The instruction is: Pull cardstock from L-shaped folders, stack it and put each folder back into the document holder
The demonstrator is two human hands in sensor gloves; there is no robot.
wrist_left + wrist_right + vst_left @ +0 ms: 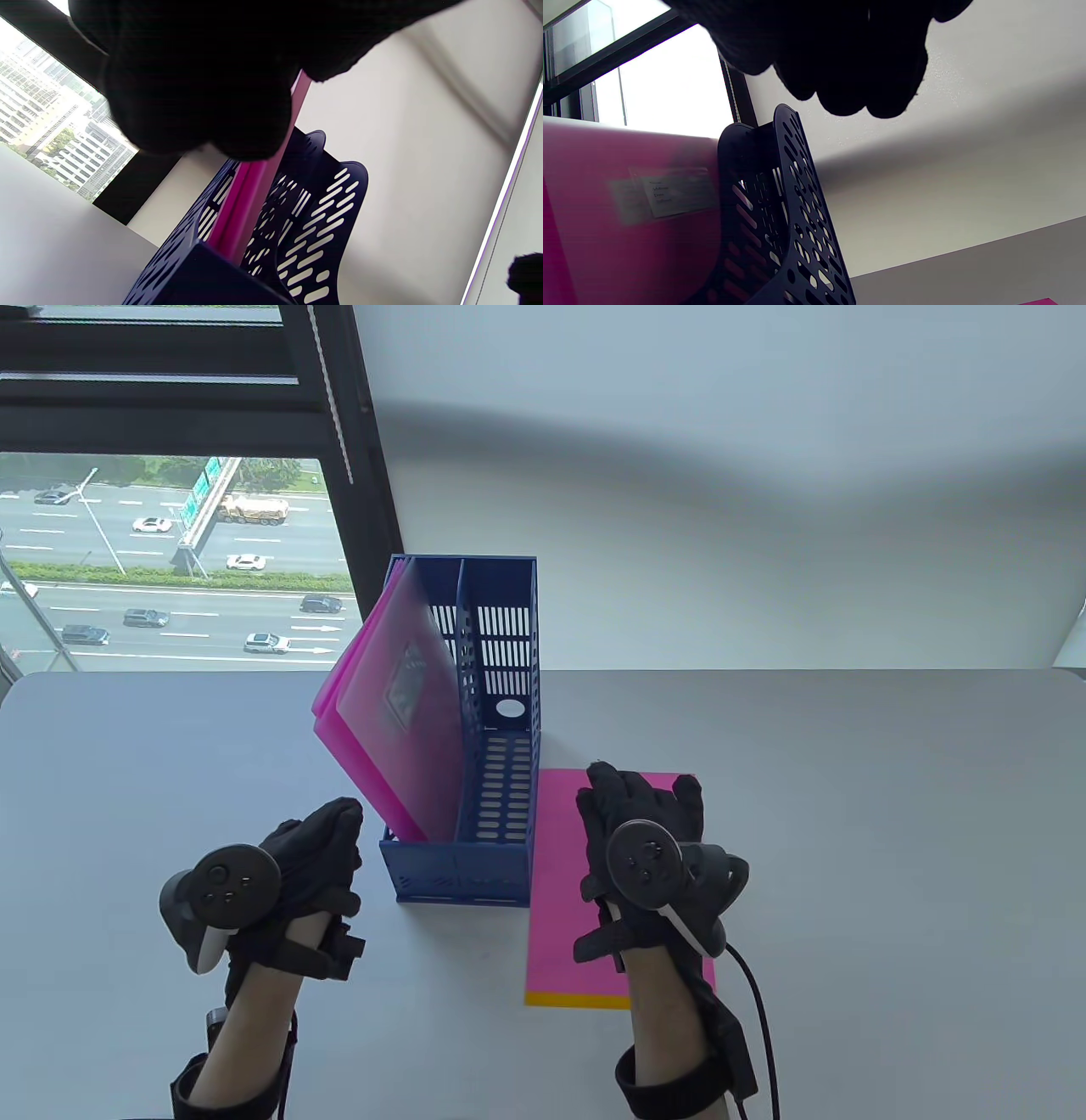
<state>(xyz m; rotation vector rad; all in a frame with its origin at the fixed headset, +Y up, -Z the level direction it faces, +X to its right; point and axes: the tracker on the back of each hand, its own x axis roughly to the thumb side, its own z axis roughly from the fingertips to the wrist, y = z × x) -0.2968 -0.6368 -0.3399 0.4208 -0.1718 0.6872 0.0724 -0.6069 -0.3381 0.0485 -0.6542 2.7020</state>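
A blue two-slot document holder [458,875] stands mid-table. Its left slot holds pink translucent folders [399,704] that lean out to the left; the front one looks blurred. My left hand [335,831] is at the holder's front left corner, fingers curled at the folder's lower edge. In the left wrist view the pink folder [254,195] edge runs up between the gloved fingers [203,84]. To the right of the holder lies a pink cardstock stack [560,899] with a yellow sheet [577,1001] showing at its near edge. My right hand [636,797] rests flat on it.
The holder's right slot [509,780] has nothing in it. A window [170,560] lies beyond the table's far left edge, a white wall behind. A black cable [759,1010] trails from my right wrist. The labelled folder [628,212] and holder [772,203] fill the right wrist view.
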